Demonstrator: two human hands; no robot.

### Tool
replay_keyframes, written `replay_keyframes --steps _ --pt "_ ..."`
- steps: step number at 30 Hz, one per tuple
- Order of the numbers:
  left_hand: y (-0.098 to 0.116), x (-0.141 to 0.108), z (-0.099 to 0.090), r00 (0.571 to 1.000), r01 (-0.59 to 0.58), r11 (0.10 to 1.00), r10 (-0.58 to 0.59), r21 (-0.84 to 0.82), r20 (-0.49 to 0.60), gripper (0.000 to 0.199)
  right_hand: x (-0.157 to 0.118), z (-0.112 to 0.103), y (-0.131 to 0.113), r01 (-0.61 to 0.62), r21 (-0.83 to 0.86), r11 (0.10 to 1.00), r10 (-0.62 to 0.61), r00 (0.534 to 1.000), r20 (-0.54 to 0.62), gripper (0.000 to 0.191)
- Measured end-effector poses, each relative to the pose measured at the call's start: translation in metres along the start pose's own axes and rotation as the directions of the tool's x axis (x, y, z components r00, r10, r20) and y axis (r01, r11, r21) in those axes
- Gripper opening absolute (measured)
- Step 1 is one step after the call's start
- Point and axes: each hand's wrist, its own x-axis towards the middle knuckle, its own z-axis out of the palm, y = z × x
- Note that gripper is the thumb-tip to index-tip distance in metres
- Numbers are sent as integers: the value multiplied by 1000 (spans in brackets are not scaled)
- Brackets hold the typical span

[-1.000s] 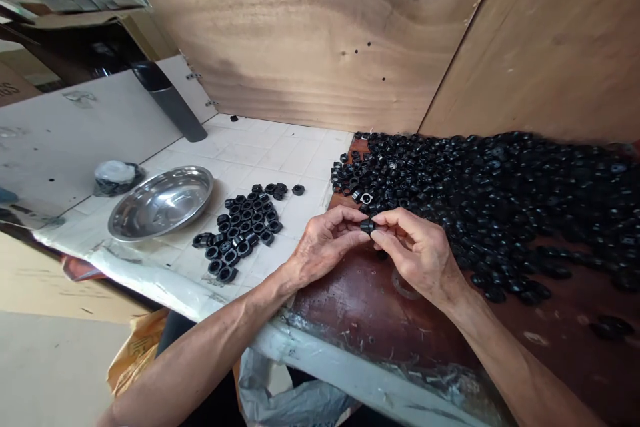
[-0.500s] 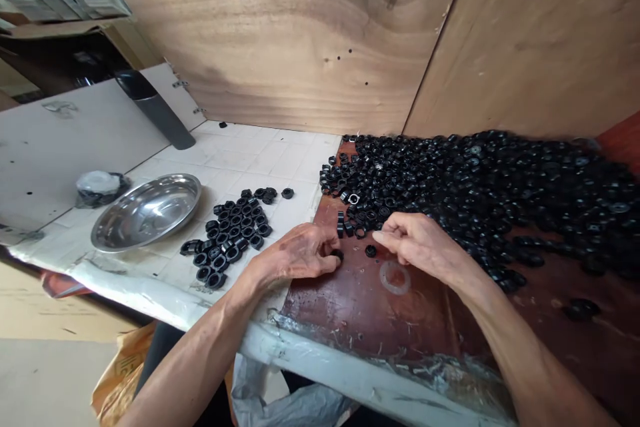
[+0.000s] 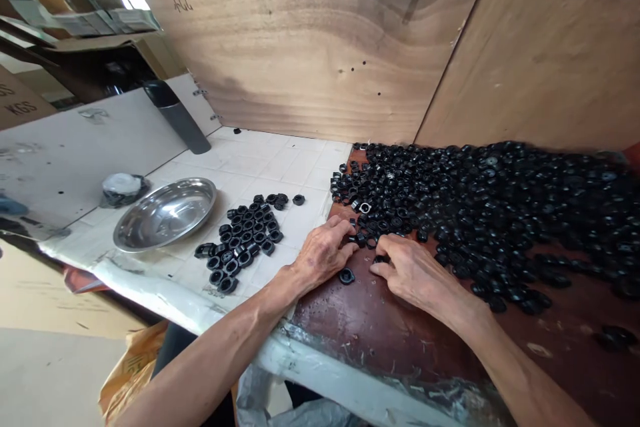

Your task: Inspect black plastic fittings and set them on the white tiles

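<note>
My left hand (image 3: 325,252) rests at the near edge of the heap, thumb and fingers bent round a small black plastic ring (image 3: 353,238); its grip is partly hidden. Just below its thumb, a round black plastic cap (image 3: 346,275) lies on the red-brown board (image 3: 340,313). My right hand (image 3: 407,265) pinches another small black plastic cap (image 3: 381,259) between thumb and forefinger, low over the board. Behind both hands spreads a big heap of black plastic parts (image 3: 475,193), with one pale-faced ring (image 3: 365,208) at its left side.
Several black rings (image 3: 247,233) stand grouped on the white surface (image 3: 305,167) to the left. Beyond them are a steel bowl (image 3: 165,240), a grey flask (image 3: 185,123) and a wrapped bundle (image 3: 123,187). A wooden panel (image 3: 310,47) closes off the back.
The left hand has let go of a black cap, which now lies on the board, and has reached to the rings. The right hand has come down onto a cap. The view has shifted slightly.
</note>
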Motion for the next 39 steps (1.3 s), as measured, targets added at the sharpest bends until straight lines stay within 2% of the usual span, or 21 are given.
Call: replay_keyframes --steps 2,5,8,9,11,13,15,17,19,20,22,25,28,31,33,36,37,39 --pt "-2 -1 -1 1000 -11 999 12 -36 27 13 2 -1 3 -70 93 993 73 997 -25 4" --pt "0 -3 -4 997 -8 992 18 -125 77 15 6 -3 3 -89 243 966 100 994 -33 18" --pt "7 -3 -6 989 133 926 -102 -353 106 17 9 -4 0 -48 330 943 72 995 -64 23" --pt "10 -2 -7 977 208 856 -161 -474 137 20 9 -5 -1 -36 362 932 73 993 -89 23" --pt "16 0 -10 949 314 636 -226 -705 219 25 10 -8 -3 -11 440 898 89 984 -156 24" --pt "21 3 -13 946 317 421 -200 -850 254 30 9 -12 -4 12 528 849 112 973 -202 26" --pt "25 5 -16 959 271 294 -162 -916 232 35 8 -15 -5 2 633 774 158 968 -196 33" --pt "26 5 -17 965 246 245 -155 -938 212 37 5 -18 -7 -36 727 686 215 964 -155 40" --pt "26 4 -18 964 244 240 -162 -940 209 38 3 -20 -9 -73 767 638 247 962 -114 38" --pt "25 4 -18 964 242 244 -167 -939 205 37 3 -20 -10 -75 763 642 240 965 -107 34" --pt "25 3 -18 963 243 246 -182 -938 201 37 1 -22 -12 -28 729 684 183 974 -135 25" --pt "26 2 -17 957 244 228 -211 -943 197 38 0 -23 -16 112 660 743 47 975 -218 14" --pt "28 2 -17 954 237 231 -237 -944 182 36 -2 -21 -19 135 629 766 29 970 -243 17" --pt "29 2 -19 957 217 288 -251 -933 146 34 -3 -18 -20 125 585 801 58 957 -283 15" --pt "29 2 -20 962 196 356 -251 -914 109 32 -3 -17 -19 168 536 828 14 948 -319 8" --pt "29 1 -21 964 179 435 -255 -882 70 31 -3 -15 -19 225 492 841 -48 937 -346 9" --pt "30 0 -21 963 185 426 -260 -886 77 33 -3 -15 -19 228 482 846 -55 936 -347 10" --pt "32 -1 -19 954 228 349 -266 -909 137 37 -3 -14 -19 224 460 859 -59 937 -345 10"
